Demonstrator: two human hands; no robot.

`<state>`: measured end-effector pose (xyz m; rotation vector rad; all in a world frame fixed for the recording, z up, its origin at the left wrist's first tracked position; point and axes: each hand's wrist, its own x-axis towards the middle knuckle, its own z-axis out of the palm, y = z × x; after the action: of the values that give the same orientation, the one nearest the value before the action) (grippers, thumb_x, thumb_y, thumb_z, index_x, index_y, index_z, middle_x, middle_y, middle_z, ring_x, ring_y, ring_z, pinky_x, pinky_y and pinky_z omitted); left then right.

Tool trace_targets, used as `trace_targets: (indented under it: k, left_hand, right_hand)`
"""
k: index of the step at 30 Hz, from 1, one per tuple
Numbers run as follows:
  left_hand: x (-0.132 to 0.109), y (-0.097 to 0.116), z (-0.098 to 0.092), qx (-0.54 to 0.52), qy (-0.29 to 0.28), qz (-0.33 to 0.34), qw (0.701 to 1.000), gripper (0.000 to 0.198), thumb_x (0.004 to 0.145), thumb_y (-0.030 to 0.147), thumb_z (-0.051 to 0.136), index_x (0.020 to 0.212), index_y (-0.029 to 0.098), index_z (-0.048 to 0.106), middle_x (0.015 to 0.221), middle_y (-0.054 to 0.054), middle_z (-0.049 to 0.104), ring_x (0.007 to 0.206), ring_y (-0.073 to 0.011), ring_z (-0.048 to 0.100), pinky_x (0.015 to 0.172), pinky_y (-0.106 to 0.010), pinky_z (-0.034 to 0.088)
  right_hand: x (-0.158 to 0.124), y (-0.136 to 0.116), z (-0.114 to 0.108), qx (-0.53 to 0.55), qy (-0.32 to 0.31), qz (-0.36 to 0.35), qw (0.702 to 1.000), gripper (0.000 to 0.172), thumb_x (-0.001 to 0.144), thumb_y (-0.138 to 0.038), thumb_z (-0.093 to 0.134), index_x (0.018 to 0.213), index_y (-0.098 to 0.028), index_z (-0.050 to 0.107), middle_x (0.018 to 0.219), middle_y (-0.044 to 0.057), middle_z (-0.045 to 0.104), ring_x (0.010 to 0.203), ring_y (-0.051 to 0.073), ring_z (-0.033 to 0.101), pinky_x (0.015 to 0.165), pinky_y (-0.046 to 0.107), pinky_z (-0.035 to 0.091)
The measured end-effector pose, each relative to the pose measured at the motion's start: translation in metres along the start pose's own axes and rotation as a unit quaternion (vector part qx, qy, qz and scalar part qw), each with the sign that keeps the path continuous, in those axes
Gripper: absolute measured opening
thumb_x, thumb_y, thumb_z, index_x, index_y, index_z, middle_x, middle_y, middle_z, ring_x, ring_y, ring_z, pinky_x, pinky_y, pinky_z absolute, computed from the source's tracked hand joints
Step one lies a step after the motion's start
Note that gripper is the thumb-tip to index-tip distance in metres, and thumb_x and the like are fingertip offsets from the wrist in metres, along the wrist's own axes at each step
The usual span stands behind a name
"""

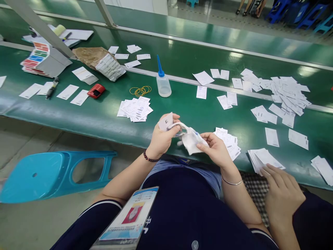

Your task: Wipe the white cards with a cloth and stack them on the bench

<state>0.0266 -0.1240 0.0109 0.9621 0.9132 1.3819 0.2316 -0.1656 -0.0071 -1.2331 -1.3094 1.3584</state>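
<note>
My left hand point(166, 133) is closed around a small white card point(165, 121) with a dark mark on it. Its thumb and fingers also pinch the strap-like end of a crumpled white cloth point(192, 140). At the other side of this cloth, my right hand point(215, 147) grips the edge between thumb and fingers. What the cloth item is exactly, I cannot make out. A fanned pile of printed white slips point(136, 109) lies beyond my left hand, and another pile of slips point(229, 142) sits just beside my right hand.
A squeeze bottle point(163, 86) with a blue nozzle stands near yellow rubber bands point(140, 91). Leftward are a red stamp point(96, 91), a marker point(52, 88) and a brown paper bag point(90, 56). A co-worker's hand point(283, 191) touches cards at right. A blue stool point(39, 177) stands left.
</note>
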Motion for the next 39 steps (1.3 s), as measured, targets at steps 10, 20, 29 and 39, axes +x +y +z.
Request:
trace_targets:
  k: [10, 20, 29, 39]
  left_hand:
    - [-0.020, 0.009, 0.008, 0.220, 0.043, 0.185, 0.957, 0.048, 0.067, 0.020, 0.079, 0.111, 0.023, 0.059, 0.108, -0.005, 0.063, 0.102, -0.0202, 0.060, 0.095, -0.034, 0.045]
    - [-0.004, 0.003, 0.014, -0.033, -0.203, -0.222, 0.953, 0.036, 0.065, 0.038, 0.083, 0.090, 0.016, 0.068, 0.084, -0.005, 0.067, 0.076, -0.0156, 0.063, 0.070, -0.026, 0.049]
    - [-0.004, 0.015, 0.026, 0.008, -0.362, -0.255, 0.896, 0.036, 0.062, 0.033, 0.084, 0.087, 0.013, 0.067, 0.068, -0.004, 0.064, 0.063, -0.0158, 0.060, 0.063, -0.030, 0.048]
    - [-0.008, 0.042, 0.034, 0.310, -0.240, 0.007, 0.920, 0.019, 0.068, 0.031, 0.071, 0.081, 0.018, 0.064, 0.082, 0.000, 0.060, 0.070, -0.0139, 0.056, 0.063, -0.025, 0.044]
  right_hand:
    - [0.008, 0.001, -0.003, 0.050, 0.087, -0.038, 0.994, 0.032, 0.077, -0.045, 0.076, 0.098, -0.023, 0.066, 0.087, 0.000, 0.067, 0.074, 0.014, 0.059, 0.068, 0.028, 0.051]
    - [0.000, -0.011, -0.006, 0.101, -0.003, -0.027, 0.995, 0.042, 0.082, -0.051, 0.069, 0.114, -0.026, 0.058, 0.081, -0.002, 0.064, 0.063, 0.012, 0.058, 0.055, 0.024, 0.050]
    - [-0.021, -0.037, -0.026, -0.032, -0.101, -0.111, 0.988, 0.044, 0.092, -0.041, 0.058, 0.133, -0.027, 0.048, 0.109, 0.006, 0.068, 0.087, 0.017, 0.066, 0.074, 0.031, 0.054]
    - [-0.020, -0.034, -0.038, 0.013, 0.010, -0.071, 0.997, 0.048, 0.080, -0.044, 0.072, 0.118, -0.019, 0.058, 0.087, 0.003, 0.069, 0.072, 0.015, 0.063, 0.062, 0.026, 0.051]
